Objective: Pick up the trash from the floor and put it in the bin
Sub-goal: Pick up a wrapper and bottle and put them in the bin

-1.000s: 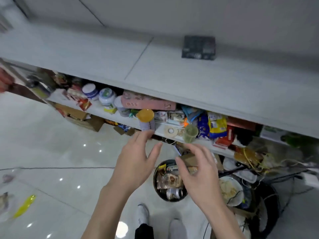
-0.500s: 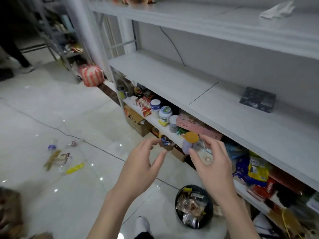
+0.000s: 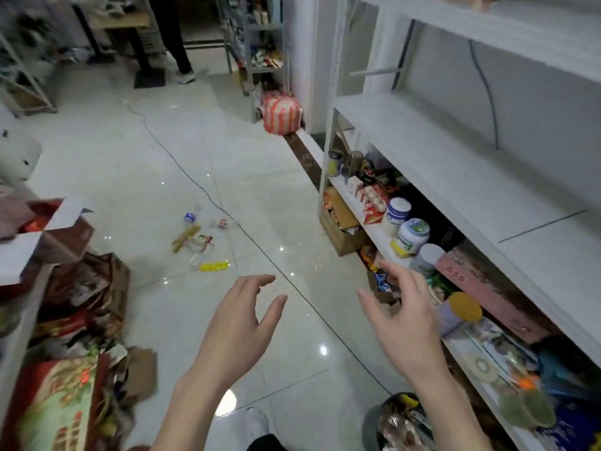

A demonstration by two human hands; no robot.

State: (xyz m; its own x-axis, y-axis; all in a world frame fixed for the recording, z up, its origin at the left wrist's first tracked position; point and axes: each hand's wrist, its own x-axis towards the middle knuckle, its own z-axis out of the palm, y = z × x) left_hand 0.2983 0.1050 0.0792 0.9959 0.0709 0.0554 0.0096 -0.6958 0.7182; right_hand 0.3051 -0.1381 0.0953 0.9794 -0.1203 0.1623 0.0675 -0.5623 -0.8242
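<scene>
Both hands hover over the tiled floor, backs up. The left hand has its fingers spread and loosely bent, thumb apart, and holds nothing. The right hand is in the same state, with fingers apart and lightly curved and nothing in them. The 2 hands are apart from each other and touch nothing.

The trash lies in 1 loose cluster on the floor at 11 o'clock from the left hand, well apart from it. The cluster includes:
- a plastic bottle with a blue label, at the far edge
- a small red-and-white wrapper, at the bottle's 3 o'clock
- a long tan wrapper, in the middle
- a yellow wrapper, at the near edge

A thin black cable runs across the floor just beside the cluster, on its right.

The bin, black and round, stands at 5 o'clock in the view by the right forearm. It holds wrappers and is well apart from the cluster.

At 3 o'clock stands white shelving. Its low shelf carries white jars, a pink box and an orange-lidded container. At 12 o'clock a red-and-white striped bag sits at the shelving's end. At 8 o'clock lies a heap of cartons and packaging.
</scene>
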